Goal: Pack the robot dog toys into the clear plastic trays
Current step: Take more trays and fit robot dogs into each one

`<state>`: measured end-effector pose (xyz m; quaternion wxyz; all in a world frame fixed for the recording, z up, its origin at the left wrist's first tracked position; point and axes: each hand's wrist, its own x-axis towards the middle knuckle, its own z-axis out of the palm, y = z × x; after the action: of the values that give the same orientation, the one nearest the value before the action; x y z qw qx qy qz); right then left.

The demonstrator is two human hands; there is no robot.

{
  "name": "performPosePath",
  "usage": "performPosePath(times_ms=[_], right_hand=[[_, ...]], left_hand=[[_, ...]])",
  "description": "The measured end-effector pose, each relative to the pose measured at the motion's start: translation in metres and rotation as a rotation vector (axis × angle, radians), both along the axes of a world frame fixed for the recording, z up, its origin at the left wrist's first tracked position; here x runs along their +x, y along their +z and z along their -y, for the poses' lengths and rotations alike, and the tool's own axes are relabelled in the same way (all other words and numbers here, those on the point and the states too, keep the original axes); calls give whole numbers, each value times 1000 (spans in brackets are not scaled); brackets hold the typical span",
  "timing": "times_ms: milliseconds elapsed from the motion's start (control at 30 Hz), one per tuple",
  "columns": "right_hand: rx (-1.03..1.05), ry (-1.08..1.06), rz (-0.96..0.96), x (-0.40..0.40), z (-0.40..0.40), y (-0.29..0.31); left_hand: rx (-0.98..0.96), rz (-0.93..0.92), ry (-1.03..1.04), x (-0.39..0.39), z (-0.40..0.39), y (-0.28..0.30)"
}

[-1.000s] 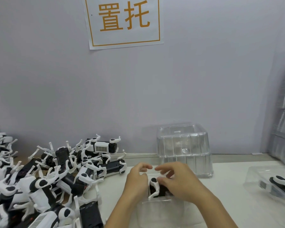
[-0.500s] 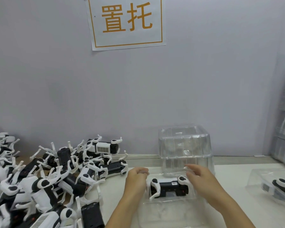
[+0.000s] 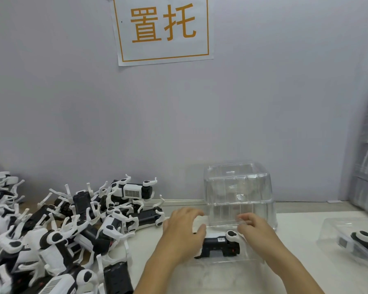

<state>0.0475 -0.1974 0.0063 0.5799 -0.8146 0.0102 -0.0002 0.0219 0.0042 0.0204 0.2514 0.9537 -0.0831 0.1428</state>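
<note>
**Robot dog toy seated in a clear tray, both hands at its ends**

Nearest the camera, a clear plastic tray [image 3: 225, 263] is seen lying on the white tabletop [image 3: 302, 234], its near rim faint and hard to trace. A black-and-white robot dog toy [image 3: 220, 245] is laid lengthwise inside it. The left hand [image 3: 182, 236] is placed over the toy's left end, its fingers [image 3: 197, 213] gently bent and spread; whether anything is gripped beneath the palm cannot be told. The right hand [image 3: 257, 232] is set at the toy's right end, fingers loosely curved at the tray's far edge; a firm hold cannot be confirmed.

To the left, a dense pile of robot dog toys [image 3: 57, 230] is heaped almost up to the left forearm. To the right, bare tabletop lies between the tray and a second tray [image 3: 336, 230] holding another toy [image 3: 363, 240] at the frame's edge.

Just behind the hands, a stack of empty trays [image 3: 238, 194] is stood upside down near the wall [image 3: 72, 113]. A paper sign [image 3: 164, 30] is fixed to the wall above.
</note>
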Motion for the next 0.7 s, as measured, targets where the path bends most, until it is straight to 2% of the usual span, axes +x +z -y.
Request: performPosePath(times_ms=[100,233,433,700], right_hand=[[31,-9,-10,0,-2,1],[53,-4,-21,0,-2,1],[56,-1,-30,0,-2,0],[56,20,-31,-4,-2,2]], left_hand=[[122,-50,-118,-6,18,8],[215,-247,-172,-11,37,2],[171,-323,-170,-15,26,13],[252,-417,-147,-20,16,21]])
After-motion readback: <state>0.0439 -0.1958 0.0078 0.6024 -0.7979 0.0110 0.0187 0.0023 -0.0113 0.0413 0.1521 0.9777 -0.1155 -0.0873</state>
